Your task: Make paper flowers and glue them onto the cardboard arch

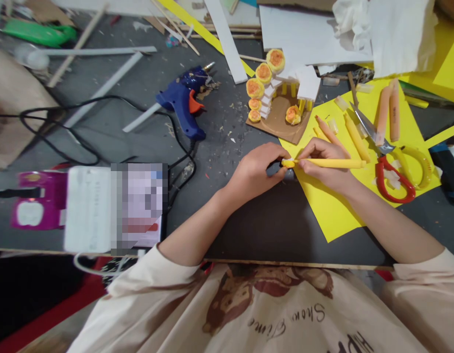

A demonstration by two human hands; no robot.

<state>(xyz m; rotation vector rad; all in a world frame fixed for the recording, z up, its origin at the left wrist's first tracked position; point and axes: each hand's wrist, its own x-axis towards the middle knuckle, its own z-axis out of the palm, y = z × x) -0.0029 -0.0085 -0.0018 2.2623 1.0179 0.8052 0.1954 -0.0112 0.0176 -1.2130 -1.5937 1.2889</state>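
Note:
My right hand [324,159] is closed around a yellow marker [335,163], its tip pointing left. That tip meets a small white and yellow piece [287,163], pinched between the thumb and fingers of my left hand [254,169]. What exactly the piece is, I cannot make out. Just beyond my hands stands a small cardboard model [281,115] with white steps, yellow posts and several round yellow-orange pieces [263,73]. Under my right hand lies a yellow sheet [328,215].
Orange markers [394,110] and red-handled scissors [394,181] lie on the yellow sheet. To the left are a blue glue gun [184,100] with its black cord, white sticks [105,90], a power strip [87,208] and a phone [140,208]. White board [315,34] lies at the back.

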